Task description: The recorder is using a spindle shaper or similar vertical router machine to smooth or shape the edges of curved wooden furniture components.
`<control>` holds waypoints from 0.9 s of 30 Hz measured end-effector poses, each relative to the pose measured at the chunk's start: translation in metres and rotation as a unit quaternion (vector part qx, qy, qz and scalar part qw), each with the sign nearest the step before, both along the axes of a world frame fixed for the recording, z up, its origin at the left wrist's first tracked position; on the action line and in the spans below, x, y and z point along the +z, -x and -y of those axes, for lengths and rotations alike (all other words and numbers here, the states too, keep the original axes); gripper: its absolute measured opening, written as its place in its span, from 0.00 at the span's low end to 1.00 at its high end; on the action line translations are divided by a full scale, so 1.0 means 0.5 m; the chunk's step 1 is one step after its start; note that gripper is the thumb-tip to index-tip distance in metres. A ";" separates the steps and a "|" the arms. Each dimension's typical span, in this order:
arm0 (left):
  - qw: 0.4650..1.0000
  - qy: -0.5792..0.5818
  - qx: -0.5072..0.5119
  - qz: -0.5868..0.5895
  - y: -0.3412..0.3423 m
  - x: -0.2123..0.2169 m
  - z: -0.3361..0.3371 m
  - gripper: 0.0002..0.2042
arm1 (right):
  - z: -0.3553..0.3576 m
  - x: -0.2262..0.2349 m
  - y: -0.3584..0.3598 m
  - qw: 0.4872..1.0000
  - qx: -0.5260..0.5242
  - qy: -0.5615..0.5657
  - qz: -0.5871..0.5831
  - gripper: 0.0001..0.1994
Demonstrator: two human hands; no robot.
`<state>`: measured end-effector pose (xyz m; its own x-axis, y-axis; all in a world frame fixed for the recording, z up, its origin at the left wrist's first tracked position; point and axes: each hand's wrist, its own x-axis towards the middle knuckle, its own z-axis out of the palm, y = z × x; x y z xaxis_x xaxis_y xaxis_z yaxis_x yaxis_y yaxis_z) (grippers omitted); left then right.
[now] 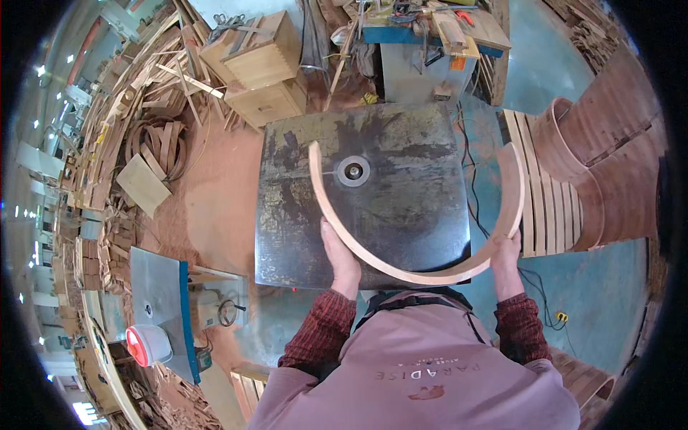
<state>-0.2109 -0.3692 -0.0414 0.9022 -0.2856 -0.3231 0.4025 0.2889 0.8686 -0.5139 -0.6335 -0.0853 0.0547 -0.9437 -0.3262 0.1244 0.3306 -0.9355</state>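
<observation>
Sawdust surrounds our steel bench (401, 215); both hands, left (340, 254) and right (505, 251), grip the curved wooden arc (401, 271), ready to feed toward the cutter spindle (353, 170).

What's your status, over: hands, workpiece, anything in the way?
Left hand and right hand both gripping curved wooden piece. Piece lies on metal machine table, arcing beside cutter spindle. Inner edge close to spindle; contact unclear.

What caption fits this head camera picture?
Two bare hands, left hand and right hand, hold a curved wooden piece over a dark metal machine table.
</observation>
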 end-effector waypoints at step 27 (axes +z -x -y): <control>0.961 -0.227 -0.062 0.147 -0.056 -0.073 0.147 0.24 | 0.062 0.023 0.029 0.985 -0.009 0.102 -0.141 0.30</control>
<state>-0.1830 -0.4429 -0.0780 0.9418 -0.2869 -0.1753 0.1267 -0.1801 0.9755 -0.5285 -0.6646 -0.0740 -0.0282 -0.9911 -0.1301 -0.1464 0.1328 -0.9803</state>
